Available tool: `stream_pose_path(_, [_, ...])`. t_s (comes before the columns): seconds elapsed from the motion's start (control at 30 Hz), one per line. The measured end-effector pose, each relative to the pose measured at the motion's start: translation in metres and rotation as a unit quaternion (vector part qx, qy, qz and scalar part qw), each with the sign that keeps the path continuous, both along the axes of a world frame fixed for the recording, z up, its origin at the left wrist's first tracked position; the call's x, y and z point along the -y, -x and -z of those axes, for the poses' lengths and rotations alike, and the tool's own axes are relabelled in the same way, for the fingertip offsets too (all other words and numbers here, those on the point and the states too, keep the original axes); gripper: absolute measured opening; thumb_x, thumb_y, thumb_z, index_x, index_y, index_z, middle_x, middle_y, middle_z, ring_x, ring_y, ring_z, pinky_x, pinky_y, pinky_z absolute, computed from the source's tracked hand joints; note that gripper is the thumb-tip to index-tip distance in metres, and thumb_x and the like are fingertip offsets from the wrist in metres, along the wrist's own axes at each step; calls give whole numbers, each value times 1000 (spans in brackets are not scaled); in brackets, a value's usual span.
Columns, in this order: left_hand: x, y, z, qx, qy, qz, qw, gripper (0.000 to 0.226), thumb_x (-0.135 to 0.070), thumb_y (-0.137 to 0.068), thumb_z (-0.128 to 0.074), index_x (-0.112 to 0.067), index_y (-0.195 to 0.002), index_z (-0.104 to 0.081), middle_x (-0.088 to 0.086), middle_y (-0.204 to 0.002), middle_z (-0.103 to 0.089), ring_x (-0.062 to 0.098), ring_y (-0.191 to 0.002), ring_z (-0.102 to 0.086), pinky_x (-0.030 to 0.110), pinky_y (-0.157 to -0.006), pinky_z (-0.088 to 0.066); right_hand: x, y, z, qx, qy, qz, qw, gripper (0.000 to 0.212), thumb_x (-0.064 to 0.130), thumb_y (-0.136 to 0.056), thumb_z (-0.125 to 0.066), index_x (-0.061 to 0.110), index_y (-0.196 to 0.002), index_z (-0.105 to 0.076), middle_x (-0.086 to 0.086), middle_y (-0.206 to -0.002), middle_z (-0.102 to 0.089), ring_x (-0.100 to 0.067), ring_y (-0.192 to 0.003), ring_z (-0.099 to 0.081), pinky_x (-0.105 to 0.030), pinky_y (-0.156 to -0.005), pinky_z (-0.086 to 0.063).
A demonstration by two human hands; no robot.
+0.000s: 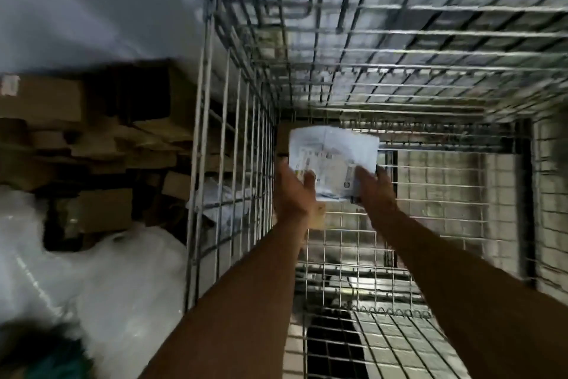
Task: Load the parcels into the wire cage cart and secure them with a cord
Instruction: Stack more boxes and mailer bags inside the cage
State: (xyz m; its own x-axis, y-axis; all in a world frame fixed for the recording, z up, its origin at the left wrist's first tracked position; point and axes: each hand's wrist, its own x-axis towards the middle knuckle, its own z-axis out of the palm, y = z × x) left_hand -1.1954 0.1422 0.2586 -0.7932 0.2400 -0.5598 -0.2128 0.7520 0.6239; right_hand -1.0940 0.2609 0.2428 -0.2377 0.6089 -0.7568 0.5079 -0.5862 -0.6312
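**White parcel held deep inside the cage cart**

Held between both hands: a flat white parcel (333,163), a soft mailer by the look of it, printed label facing the camera. Gripped at its lower corners, left hand (294,191) at the lower left, right hand (373,191) at the lower right, fingers (308,180) of each clamped on the bag's edge. Carried in mid-air well inside the wire cage cart (399,77), near its far end and close to the left mesh wall. Probably held two-handed because so limp a bag would fold if pinched on one side. Both arms stretched far forward, seemingly to start the load at the back and leave the near part free for later parcels. Something brown, perhaps a small carton (319,217), glimpsed just below the left wrist; too blurred to name surely. Little else seen on the mesh floor. Outside the left wall, stacked cardboard boxes (92,145) and pale plastic wrapping (76,280), likely stock awaiting loading. No cord visible anywhere; securing judged far off.
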Motion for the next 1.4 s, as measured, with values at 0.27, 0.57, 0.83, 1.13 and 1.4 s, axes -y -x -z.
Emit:
stream_pose_path(0.27, [11, 1, 44, -215, 157, 249, 931, 62, -24, -101, -48, -12, -159, -28, 7, -169, -16, 32, -154, -15, 45, -124, -24, 19, 73, 63, -9, -12, 95, 995, 26, 16, -96, -56, 26, -120, -50, -2, -102, -63, -16, -81, -64, -37, -65, -61])
stream_pose_path(0.57, [-5, 10, 25, -62, 177, 212, 959, 67, -26, -101, -42, -11, -161, -16, -1, -171, -4, 29, -151, -23, 48, -109, -43, 10, 72, 53, 13, -41, -97, 994, 43, 28, -104, -45, 15, -145, -39, -17, -133, -60, -41, -118, -62, -59, -98, -53])
stream_pose_path(0.83, [-11, -14, -47, -38, 183, 210, 960, 62, -36, -106, -31, -14, -161, -15, 2, -169, -16, 27, -153, -19, 49, -117, -32, 24, 52, -10, 146, -119, -175, 966, 56, 50, -106, -25, 20, -152, -35, -19, -145, -54, -38, -129, -55, -49, -109, -43])
stream_pose_path(1.13, [-37, 90, -304, -174, 33, 221, 959, 55, -35, -107, -29, -13, -156, -33, 7, -164, -32, 23, -151, -27, 40, -123, -26, -13, 102, -280, 124, -379, -542, 740, 49, 17, -108, -29, 3, -155, -27, -21, -145, -43, -33, -131, -48, -38, -108, -36])
stream_pose_path(1.4, [102, 187, -572, -292, 40, 39, 955, 61, -52, -104, -19, -26, -159, -26, -3, -165, -30, 21, -151, -27, 41, -121, -23, 68, 232, -563, 22, -401, -587, 703, 70, 57, -105, -11, 16, -160, -26, -10, -166, -26, -29, -152, -26, -47, -123, -23])
